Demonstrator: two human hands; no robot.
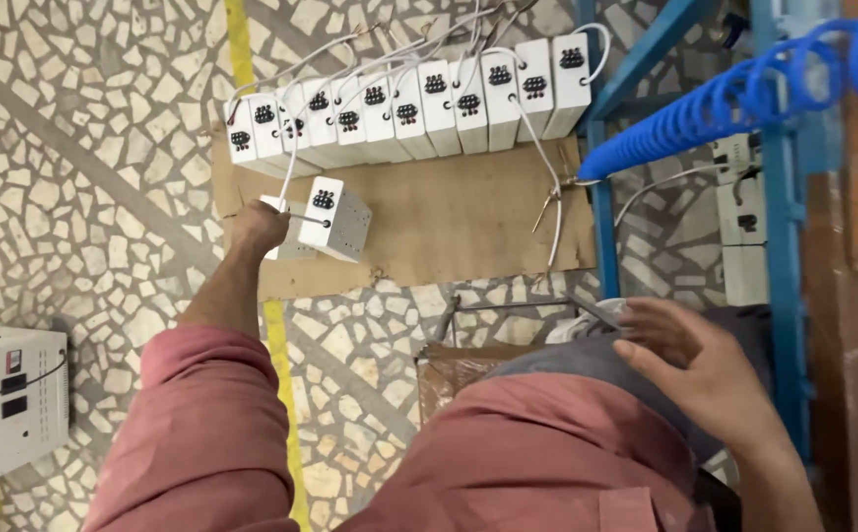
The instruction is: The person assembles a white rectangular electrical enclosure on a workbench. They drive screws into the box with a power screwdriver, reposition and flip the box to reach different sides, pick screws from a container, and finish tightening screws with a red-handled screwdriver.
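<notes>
My left hand [257,229] reaches down to the floor and grips a white box-shaped unit [335,219] with a black socket panel and a thin white wire, tilted above a sheet of brown cardboard [449,217]. Behind it, several similar white units [419,103] stand side by side in a row on the cardboard, each with a white wire. My right hand [700,369] hovers near my lap, fingers spread, holding nothing.
A blue coiled hose [734,103] runs along a blue metal frame [789,286] on the right. More white units [744,222] sit behind that frame. A larger white box [5,404] stands at the left on the mosaic stone floor [84,177] with its yellow line.
</notes>
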